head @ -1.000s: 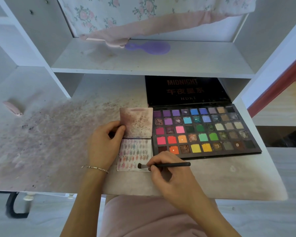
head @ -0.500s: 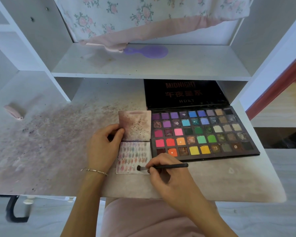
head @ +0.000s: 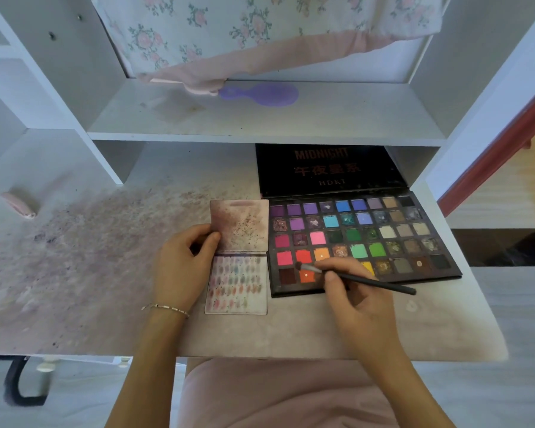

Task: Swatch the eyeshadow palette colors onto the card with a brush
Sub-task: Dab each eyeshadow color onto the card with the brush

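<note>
An open black eyeshadow palette (head: pixel 414 239) with several rows of coloured pans lies on the desk, its lid standing up at the back. Left of it lies a folded card (head: pixel 238 285); its lower half carries several small colour swatches and its upper half is stained. My left hand (head: pixel 179 267) holds the card's left edge at the fold, thumb on the upper half. My right hand (head: pixel 352 291) pinches a thin black brush (head: pixel 368 281). The brush tip sits over the red pan in the palette's lower left corner.
The desk top (head: pixel 90 257) is dusted with purple-pink powder on its left side. A small pink object (head: pixel 17 203) lies at the far left. A purple hairbrush (head: pixel 266 94) rests on the shelf above, under a floral cloth (head: pixel 229 35).
My right hand has moved the brush from the bottom right corner of the card up and right to the palette's lower left pans. My left hand stays on the card.
</note>
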`<action>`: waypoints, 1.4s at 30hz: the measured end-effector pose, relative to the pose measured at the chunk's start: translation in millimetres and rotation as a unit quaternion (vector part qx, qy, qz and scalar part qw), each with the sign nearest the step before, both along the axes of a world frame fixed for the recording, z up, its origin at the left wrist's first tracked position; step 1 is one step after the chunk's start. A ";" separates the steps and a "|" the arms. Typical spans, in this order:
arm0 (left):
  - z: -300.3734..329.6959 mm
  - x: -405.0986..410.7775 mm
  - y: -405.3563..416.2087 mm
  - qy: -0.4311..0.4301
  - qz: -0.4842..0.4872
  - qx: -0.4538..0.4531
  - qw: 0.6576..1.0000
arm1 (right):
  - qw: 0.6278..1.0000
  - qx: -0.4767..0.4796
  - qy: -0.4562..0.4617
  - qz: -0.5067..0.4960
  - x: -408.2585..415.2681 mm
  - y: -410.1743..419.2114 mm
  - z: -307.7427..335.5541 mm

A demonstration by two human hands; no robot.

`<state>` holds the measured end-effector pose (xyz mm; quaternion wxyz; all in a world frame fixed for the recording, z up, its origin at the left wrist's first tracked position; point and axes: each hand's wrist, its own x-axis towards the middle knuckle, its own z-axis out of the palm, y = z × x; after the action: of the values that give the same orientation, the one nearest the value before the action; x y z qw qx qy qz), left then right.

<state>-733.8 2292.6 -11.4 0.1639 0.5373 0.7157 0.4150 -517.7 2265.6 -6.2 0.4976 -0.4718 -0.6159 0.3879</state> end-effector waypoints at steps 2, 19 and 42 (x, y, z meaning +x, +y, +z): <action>-0.2 1.6 0.8 -0.007 0.006 -0.003 1.000 | 1.000 0.008 -0.008 -0.029 13.2 3.7 -0.6; -2.2 9.0 -1.6 0.022 0.018 0.009 1.000 | 0.962 0.002 -0.105 -0.251 64.2 21.4 -2.6; -0.6 9.3 -2.6 0.025 0.015 -0.003 1.000 | 0.994 0.021 -0.049 -0.098 25.7 4.7 8.5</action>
<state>-724.5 2289.9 -12.0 0.1406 0.5363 0.7288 0.4018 -492.0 2270.2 2.3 0.5122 -0.5381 -0.5982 0.3005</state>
